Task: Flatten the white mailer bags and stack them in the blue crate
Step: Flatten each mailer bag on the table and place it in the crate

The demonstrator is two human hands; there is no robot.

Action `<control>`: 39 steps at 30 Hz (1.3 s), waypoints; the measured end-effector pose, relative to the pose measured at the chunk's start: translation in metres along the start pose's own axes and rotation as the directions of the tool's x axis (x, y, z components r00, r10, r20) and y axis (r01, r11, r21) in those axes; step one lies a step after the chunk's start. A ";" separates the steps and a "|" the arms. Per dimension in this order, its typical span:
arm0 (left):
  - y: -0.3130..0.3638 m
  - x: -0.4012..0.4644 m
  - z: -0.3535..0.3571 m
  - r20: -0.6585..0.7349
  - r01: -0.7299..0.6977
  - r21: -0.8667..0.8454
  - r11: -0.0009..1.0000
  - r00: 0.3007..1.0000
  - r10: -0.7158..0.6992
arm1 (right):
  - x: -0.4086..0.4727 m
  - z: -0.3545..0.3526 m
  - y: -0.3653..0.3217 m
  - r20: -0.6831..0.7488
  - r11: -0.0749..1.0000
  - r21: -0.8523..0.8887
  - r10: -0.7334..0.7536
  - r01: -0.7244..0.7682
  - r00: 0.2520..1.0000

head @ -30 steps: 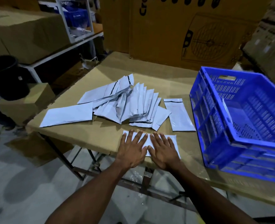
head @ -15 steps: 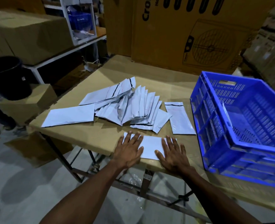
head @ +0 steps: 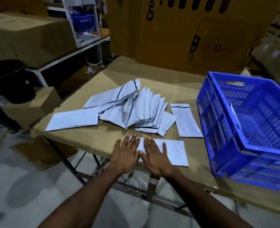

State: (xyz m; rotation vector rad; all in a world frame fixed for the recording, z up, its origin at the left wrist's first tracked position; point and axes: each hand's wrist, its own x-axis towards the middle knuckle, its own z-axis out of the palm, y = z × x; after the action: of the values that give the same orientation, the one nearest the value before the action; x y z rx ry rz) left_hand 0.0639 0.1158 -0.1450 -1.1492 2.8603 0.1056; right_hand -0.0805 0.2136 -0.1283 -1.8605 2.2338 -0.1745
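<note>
**Both palms pressing a mailer flat**

The left hand (head: 126, 153) and right hand (head: 155, 156), fingers straight and spread, press side by side on the left part of a white mailer bag (head: 172, 151) at the table's (head: 89, 139) near edge. Its right part lies uncovered. The blue crate (head: 244, 134) stands to the right.

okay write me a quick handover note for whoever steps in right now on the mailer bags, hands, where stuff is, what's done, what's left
Left hand and right hand: both flat, fingers straight, pressing one bag at the table's near edge.
Pile of unflattened bags sits mid-table; one loose bag lies left of it, another right of it.
Crate stands on the right; one bag seems to lean inside its near wall.
Done: little, if anything.
Left: finish flattening this bag, put it in the crate, then work through the rest.
</note>
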 end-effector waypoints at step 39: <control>0.027 0.006 0.002 -0.018 0.002 -0.078 0.997 1.000 -0.003 | -0.035 -0.015 0.075 -0.012 0.939 -0.116 0.324 -0.323 0.946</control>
State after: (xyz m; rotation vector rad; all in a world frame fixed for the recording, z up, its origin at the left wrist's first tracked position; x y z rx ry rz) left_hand 0.0409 0.1310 -0.1462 -1.1727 2.8947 0.2102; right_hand -0.1494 0.2609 -0.1282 -1.5078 2.5530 0.0199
